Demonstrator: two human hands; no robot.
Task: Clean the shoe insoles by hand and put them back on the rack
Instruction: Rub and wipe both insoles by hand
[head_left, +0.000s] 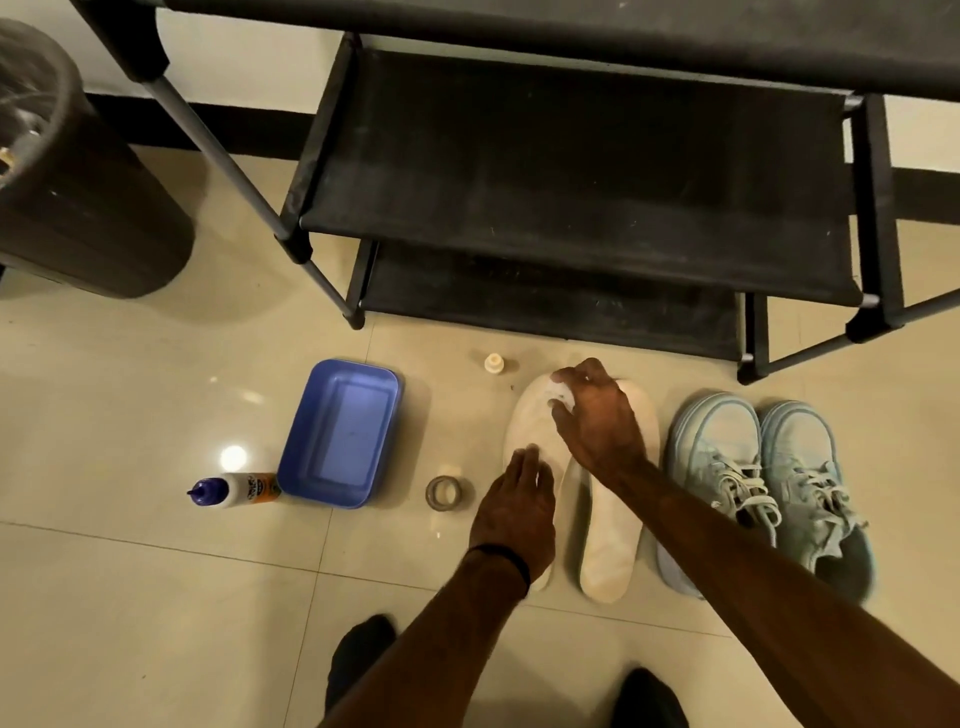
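Two off-white insoles lie side by side on the tiled floor in front of the rack. My left hand lies flat with straight fingers on the left insole, pressing it down. My right hand reaches across over the toe end of that insole and grips a small white object, its fingers curled round it; what the object is I cannot tell. The right insole lies partly under my right forearm. The black shoe rack stands just beyond, its shelves bare.
A pair of light blue sneakers stands right of the insoles. To the left are a blue plastic tub, a bottle with a purple cap lying down, a tape roll and a small white cap. A dark bin stands far left.
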